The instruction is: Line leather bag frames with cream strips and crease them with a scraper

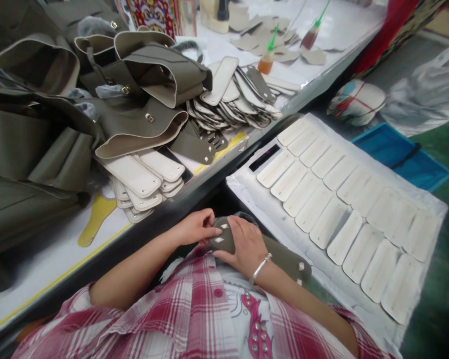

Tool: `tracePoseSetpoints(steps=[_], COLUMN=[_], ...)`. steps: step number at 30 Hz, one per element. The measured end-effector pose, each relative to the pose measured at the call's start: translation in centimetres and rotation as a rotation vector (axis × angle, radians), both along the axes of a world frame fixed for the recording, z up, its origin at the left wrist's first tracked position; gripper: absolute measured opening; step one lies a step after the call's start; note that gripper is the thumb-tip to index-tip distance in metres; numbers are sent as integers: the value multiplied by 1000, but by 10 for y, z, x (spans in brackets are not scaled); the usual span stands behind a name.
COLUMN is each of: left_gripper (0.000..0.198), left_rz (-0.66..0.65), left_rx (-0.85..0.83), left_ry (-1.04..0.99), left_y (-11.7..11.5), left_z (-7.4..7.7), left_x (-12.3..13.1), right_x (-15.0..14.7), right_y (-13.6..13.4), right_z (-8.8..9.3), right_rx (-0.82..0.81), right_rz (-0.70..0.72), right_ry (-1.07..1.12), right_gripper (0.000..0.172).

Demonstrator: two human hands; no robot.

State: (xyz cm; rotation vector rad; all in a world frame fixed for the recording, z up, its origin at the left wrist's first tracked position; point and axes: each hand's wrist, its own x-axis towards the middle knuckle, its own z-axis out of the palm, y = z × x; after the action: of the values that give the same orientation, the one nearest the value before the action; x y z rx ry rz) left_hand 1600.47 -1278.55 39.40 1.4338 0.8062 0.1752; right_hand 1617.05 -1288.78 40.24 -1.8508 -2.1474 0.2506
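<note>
A long olive-brown leather panel (280, 255) with rounded ends lies across my lap, close to my body. Small bright metal pieces show at both its ends. With thumb and bent fingers, my left hand (194, 227) grips the panel's left end beside two of these pieces; its fingertips are partly hidden. My right hand (245, 244), wearing a bracelet (261, 268), is laid over the panel and holds it, thumb toward the left end. Ahead on the table, pale panels (138, 182) with metal fittings lie in a stack, next to a larger heap of similar panels (228, 99).
Olive handbags (160, 70) crowd the table's left side. A yellow strip-shaped piece (97, 219) lies near its edge. Farther back stand bottles with green nozzles (266, 62) among leather scraps (254, 37). To my right, a white board (247, 184) carries rows of pale panels. A blue tray (404, 154) sits beyond.
</note>
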Motion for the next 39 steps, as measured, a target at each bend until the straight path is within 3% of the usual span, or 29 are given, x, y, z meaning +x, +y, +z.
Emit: tracePoseSetpoints(steps=[8, 14, 19, 31, 34, 39], left_gripper=[37, 34, 35, 49, 47, 48], left_rz=[-37, -28, -19, -75, -133, -232], left_rx=[-43, 33, 68, -11, 154, 658], left_ry=[-88, -79, -31, 26, 56, 146], left_y=[5, 0, -1, 2, 6, 12], left_z=[-5, -4, -6, -5, -1, 20], left_x=[-3, -1, 1, 4, 3, 7], right_x=[-18, 14, 41, 35, 36, 35], right_y=[11, -8, -34, -22, -23, -26], right_z=[-2, 6, 9, 5, 4, 3], right_rx=[-13, -64, -136, -120, -110, -61], right_rz=[-83, 17, -86, -93, -83, -78], right_ry=[13, 32, 34, 99, 99, 82], right_gripper=[70, 86, 88, 73, 73, 73])
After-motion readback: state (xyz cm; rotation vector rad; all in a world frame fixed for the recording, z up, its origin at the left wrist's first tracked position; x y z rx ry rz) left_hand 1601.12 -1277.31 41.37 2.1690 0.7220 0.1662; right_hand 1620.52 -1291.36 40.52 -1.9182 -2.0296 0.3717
